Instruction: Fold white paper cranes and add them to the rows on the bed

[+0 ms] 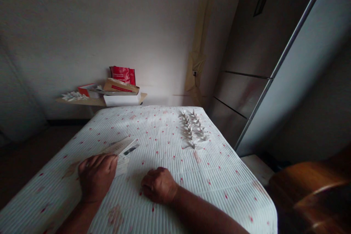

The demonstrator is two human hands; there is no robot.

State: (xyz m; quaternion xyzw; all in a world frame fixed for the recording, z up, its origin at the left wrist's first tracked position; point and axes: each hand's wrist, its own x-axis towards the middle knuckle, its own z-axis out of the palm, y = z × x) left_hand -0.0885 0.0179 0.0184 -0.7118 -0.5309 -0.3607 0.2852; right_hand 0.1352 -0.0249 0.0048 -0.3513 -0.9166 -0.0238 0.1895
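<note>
White printed paper, best gripped lightly against creasing, was clamped in the left hand, apart from the closed right hand.

My tablecloth is white with fine ribbing and scattered red spots; the upright bag is red.

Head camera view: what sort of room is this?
Probably a room in a home, perhaps a dining area: there's a spotted tablecloth, what looks like a refrigerator at right, and a shelf bearing boxes.
</note>
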